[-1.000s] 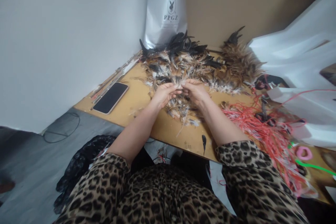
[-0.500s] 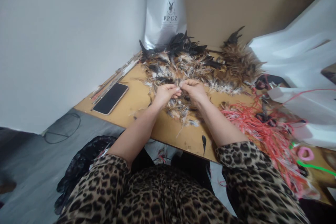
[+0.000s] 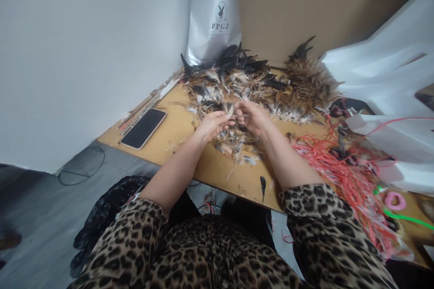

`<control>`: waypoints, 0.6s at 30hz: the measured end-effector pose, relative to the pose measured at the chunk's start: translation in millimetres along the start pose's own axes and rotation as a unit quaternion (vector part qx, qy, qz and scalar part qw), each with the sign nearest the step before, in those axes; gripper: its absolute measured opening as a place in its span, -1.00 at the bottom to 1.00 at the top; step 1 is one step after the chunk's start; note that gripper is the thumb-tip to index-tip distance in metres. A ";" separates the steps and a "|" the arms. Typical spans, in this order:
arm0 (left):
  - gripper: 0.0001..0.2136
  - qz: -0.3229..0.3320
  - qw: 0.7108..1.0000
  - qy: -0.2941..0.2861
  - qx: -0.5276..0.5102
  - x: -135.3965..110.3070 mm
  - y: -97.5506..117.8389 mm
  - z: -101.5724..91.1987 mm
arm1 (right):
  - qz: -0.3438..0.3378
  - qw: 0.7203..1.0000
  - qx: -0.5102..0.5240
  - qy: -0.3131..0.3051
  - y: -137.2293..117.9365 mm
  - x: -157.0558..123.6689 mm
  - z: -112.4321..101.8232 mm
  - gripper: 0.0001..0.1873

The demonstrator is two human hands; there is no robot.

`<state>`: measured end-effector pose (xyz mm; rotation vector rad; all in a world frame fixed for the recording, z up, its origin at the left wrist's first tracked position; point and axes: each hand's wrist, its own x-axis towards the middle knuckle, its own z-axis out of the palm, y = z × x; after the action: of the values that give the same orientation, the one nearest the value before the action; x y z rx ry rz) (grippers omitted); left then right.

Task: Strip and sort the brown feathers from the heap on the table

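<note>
My left hand (image 3: 214, 125) is closed in a pinch on a small brown and white feather (image 3: 229, 109), whose tip points up between my hands. Just to its right, my right hand (image 3: 253, 118) has its fingers loosely curled and apart, with nothing visible in them. Both hands are over a heap of brown, white and black feathers (image 3: 233, 82) spread across the wooden table (image 3: 217, 169). More loose feathers (image 3: 237, 146) lie below my wrists, partly hidden by my hands.
A phone (image 3: 143, 128) lies at the left of the table. A single black feather (image 3: 263, 186) is near the front edge. Tangled red strips (image 3: 339, 167) cover the right side. Behind the heap stands a silvery bag (image 3: 215, 13); white sheeting (image 3: 376, 67) hangs at the right.
My fingertips were together over the feathers; now my right hand has loosened and moved slightly right. The feather stands out more clearly in my left hand.
</note>
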<state>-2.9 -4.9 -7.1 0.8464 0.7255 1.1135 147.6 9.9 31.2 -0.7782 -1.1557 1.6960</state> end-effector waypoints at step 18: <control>-0.86 -0.024 0.998 -0.047 0.030 -2.4 -1.6 1.4 | -0.060 0.993 -0.085 0.048 8.0 2.5 2.5 -0.51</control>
<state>-1.7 -7.8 -7.6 0.9217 0.7012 1.0068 141.9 10.2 24.6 -0.8676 -1.2667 1.4604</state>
